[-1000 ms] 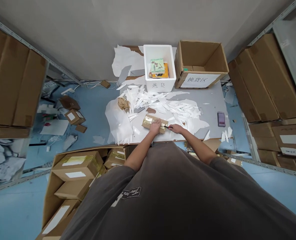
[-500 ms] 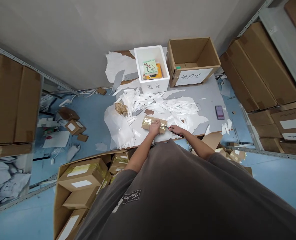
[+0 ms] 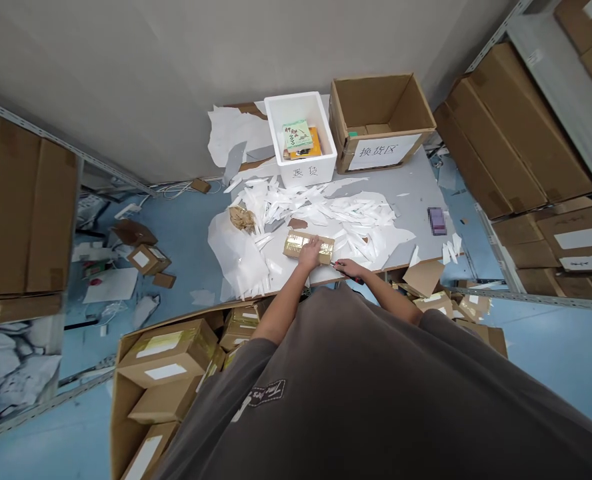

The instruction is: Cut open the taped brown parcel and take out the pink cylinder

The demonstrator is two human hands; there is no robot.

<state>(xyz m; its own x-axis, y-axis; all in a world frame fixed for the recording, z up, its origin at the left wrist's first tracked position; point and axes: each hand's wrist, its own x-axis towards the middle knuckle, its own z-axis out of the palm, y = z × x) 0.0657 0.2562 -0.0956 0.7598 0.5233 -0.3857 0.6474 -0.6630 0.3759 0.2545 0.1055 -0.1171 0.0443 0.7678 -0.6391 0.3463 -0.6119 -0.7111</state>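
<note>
A small brown box (image 3: 294,245) with shiny tape lies near the table's front edge. My left hand (image 3: 311,252) rests over its middle, fingers wrapped on its top and near side. Just right of the box, my right hand (image 3: 349,267) is closed round a red and black cutter (image 3: 357,279), whose tip points at the box's lower right corner. Whether the tip touches the cardboard is too small to tell.
White paper strips (image 3: 359,210) are heaped behind the box. Farther back stand a white bin (image 3: 301,172) with books and an open carton (image 3: 343,157). A purple item (image 3: 437,221) lies right. A carton of parcels (image 3: 121,407) stands lower left.
My right hand and the cutter have moved slightly down and toward the table's front edge. My left hand stays on the box. The whole view has shifted a little.
</note>
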